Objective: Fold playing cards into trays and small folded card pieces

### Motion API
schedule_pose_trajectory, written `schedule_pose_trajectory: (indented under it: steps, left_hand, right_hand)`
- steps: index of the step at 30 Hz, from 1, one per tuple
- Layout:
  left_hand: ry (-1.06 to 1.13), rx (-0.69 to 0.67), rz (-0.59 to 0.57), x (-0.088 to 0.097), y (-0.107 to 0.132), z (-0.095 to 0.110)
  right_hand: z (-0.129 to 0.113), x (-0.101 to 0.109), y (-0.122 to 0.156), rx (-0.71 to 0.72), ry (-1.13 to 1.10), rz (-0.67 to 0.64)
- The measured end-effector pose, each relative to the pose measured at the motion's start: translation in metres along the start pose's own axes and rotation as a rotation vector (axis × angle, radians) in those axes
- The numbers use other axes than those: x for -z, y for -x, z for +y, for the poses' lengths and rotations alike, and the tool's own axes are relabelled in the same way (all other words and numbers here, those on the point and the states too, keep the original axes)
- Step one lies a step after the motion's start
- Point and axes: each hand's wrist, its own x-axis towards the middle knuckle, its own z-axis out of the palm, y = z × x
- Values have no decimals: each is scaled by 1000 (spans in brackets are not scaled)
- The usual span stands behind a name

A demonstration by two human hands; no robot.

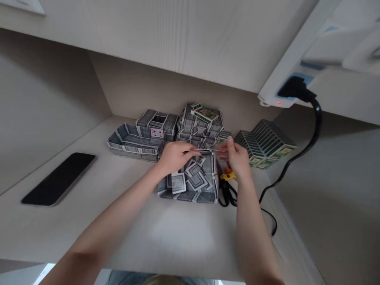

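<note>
My left hand (175, 156) and my right hand (236, 157) meet over a shallow box made of folded playing cards (191, 180). Both are pinched on the ends of one playing card (203, 150), held flat and seen almost edge-on between them. Loose cards lie inside the box under my hands. Just right of the box, partly under my right wrist, lie black-handled scissors (227, 194) with something orange beside them.
Other card-built boxes (135, 140) and a stacked card block (200, 124) stand behind. A fanned row of green-backed cards (264, 144) sits at right. A black phone (59, 178) lies at left. A power strip (285, 93) with a black cable (297, 156) hangs at the right wall.
</note>
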Motion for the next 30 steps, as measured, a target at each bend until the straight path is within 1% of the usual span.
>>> schedule_pose_trajectory:
  steps: [1, 2, 4, 6, 8, 10, 12, 15, 18, 21, 24, 27, 28, 30]
  left_hand:
    - [53, -112, 38, 5, -1, 4]
    - [84, -216, 61, 8, -2, 7]
    - [83, -374, 68, 10, -1, 11]
    - [39, -449, 36, 7, 0, 11]
    - [2, -449, -11, 2, 1, 8]
    - [-28, -398, -57, -1, 2, 4]
    - [-71, -334, -128, -3, 1, 2]
    - [-139, -250, -235, -5, 1, 2]
    - [-174, -164, -261, -7, 2, 2]
    - [-213, -107, -199, -7, 2, 0]
    - [-280, -87, -63, -6, 3, 1]
    - [-337, -82, 50, -7, 5, 7]
    - [-357, -58, 85, -8, 5, 9]
    - [-381, 48, 150, -10, 6, 14]
  right_hand:
    - [1, 2, -1, -112, -62, -68]
    - [2, 2, 0, -210, -121, -165]
    - [2, -3, 3, -347, -231, -388]
    - [1, -12, 9, -399, -345, -576]
    - [1, -24, 13, -410, -451, -715]
    - [3, -35, 15, -384, -524, -745]
    - [8, -41, 15, -375, -585, -765]
    - [16, -41, 14, -384, -631, -798]
    - [20, -36, 12, -395, -601, -818]
    - [16, -33, 12, -381, -541, -829]
    - [5, -30, 14, -369, -520, -797]
    - [-5, -27, 15, -334, -520, -749]
    - [-6, -26, 15, -327, -507, -727]
    - [-8, -25, 13, -322, -456, -647]
